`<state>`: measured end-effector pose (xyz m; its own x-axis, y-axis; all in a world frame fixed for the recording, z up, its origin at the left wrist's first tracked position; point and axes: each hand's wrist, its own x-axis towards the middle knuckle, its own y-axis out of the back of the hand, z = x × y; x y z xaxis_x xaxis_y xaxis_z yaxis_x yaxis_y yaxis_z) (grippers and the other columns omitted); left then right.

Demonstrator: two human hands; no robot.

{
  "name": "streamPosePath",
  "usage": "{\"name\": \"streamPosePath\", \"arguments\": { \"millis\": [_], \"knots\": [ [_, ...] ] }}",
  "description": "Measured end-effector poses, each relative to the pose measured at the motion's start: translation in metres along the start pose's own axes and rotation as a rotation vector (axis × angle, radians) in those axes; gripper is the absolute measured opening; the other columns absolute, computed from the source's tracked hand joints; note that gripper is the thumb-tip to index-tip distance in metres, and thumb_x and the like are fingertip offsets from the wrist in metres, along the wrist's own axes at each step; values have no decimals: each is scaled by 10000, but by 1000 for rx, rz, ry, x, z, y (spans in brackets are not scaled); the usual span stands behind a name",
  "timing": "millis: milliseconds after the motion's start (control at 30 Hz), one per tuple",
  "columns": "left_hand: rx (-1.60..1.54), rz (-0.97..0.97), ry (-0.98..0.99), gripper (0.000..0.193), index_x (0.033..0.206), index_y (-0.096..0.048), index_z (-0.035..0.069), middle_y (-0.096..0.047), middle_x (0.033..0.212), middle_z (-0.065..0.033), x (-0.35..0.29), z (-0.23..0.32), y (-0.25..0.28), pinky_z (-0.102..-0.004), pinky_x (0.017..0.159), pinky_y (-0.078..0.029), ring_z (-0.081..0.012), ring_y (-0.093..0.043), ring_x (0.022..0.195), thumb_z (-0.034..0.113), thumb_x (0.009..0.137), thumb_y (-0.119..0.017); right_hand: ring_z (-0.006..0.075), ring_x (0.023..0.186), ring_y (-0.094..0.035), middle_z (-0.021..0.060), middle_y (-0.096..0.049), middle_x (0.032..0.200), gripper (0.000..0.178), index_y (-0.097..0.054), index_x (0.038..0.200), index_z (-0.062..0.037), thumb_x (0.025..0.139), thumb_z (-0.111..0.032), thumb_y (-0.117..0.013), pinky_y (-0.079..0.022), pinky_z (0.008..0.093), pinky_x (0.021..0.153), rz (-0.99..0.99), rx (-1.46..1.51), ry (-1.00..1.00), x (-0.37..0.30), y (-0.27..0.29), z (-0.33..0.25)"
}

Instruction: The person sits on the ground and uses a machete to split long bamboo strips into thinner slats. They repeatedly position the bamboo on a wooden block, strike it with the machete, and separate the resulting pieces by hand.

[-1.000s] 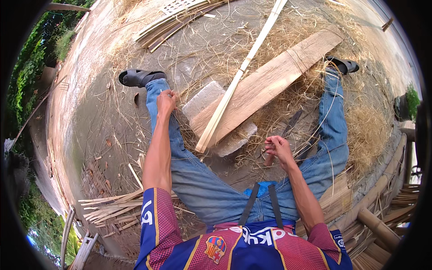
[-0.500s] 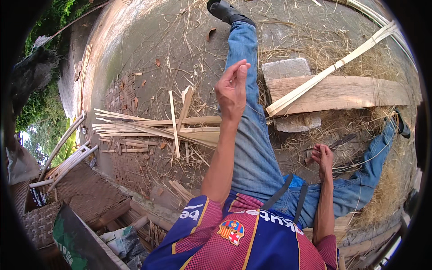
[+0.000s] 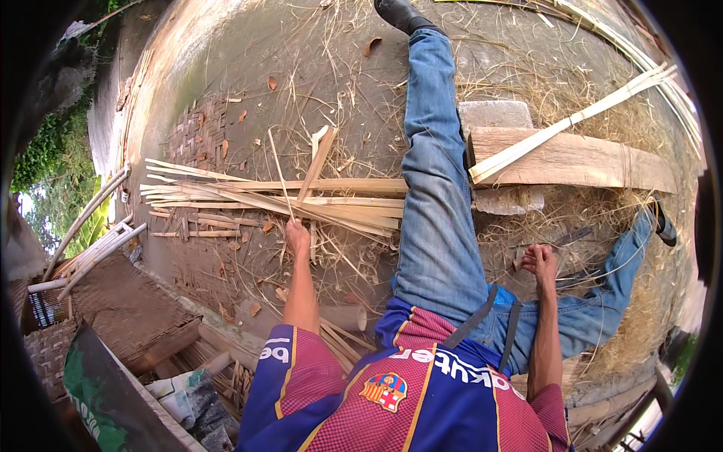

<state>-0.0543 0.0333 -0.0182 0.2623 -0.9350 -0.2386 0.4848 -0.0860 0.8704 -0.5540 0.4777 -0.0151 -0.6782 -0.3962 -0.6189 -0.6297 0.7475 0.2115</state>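
My left hand (image 3: pixel 298 239) is closed on one end of a thin bamboo strip (image 3: pixel 279 169), which points away from me. Beneath and beside that strip lies a pile of pale split bamboo strips (image 3: pixel 339 184), fanned out to the left of my outstretched leg. On the right, next to my bent leg, my right hand (image 3: pixel 540 262) is closed around a knife. The dark knife blade (image 3: pixel 574 237) sticks out to the right of the fingers, and the brown end of its handle shows on their left. Most of the grip is covered by my fingers.
A wooden plank (image 3: pixel 587 162) rests on pale blocks (image 3: pixel 495 114), with a bundle of bamboo strips (image 3: pixel 557 129) slanting across it. Fine shavings (image 3: pixel 633 309) litter the ground. A woven mat (image 3: pixel 197 135) lies at left, and a dark woven surface (image 3: pixel 120 301) stands lower left.
My left hand has moved down and left from above my leg to the strip pile, and now grips one strip. My right hand has hardly moved and keeps the knife.
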Motion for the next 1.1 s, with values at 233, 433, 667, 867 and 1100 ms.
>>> {"name": "streamPosePath", "arguments": {
  "millis": [233,433,667,867,1100],
  "knots": [
    [-43,311,319,405,1326,-444,6,-524,1314,-237,-54,-25,-16,-535,1013,-385,-418,-500,1213,296,1048,-394,88,719,-635,41,-685,905,392,-656,1054,-37,1007,-421,-594,-527,229,626,-5,-11,7,-4,-5,-5],
    [305,216,247,651,1530,-281,43,-388,1498,-229,-64,-2,2,-544,1096,-345,-424,-368,1377,272,981,-546,97,717,-635,50,-684,898,369,-654,1049,-12,1020,-374,-587,-531,234,626,8,-3,10,-8,-8,-8],
    [278,86,-178,601,1462,-438,12,-502,1445,-254,67,-68,12,-423,1094,-378,-384,-494,1320,279,950,-606,95,733,-616,30,-675,873,251,-662,1002,-1,1019,-241,-593,-480,249,636,189,-158,435,-49,-59,-97],
    [199,-115,-143,440,1178,-645,-21,-712,1015,-211,62,-21,17,-415,859,-500,-330,-681,976,240,839,-749,223,713,-644,109,-650,817,130,-666,940,-15,928,-144,-662,-509,340,647,-190,-183,827,-112,-185,-190],
    [-8,89,-442,249,942,-699,-6,-679,791,-121,42,-14,47,-365,714,-477,-231,-609,732,233,874,-693,324,922,-654,138,-632,1056,365,-596,1164,-70,907,-314,-684,-475,484,865,-438,-643,1072,-118,-336,-168]
  ]
}}
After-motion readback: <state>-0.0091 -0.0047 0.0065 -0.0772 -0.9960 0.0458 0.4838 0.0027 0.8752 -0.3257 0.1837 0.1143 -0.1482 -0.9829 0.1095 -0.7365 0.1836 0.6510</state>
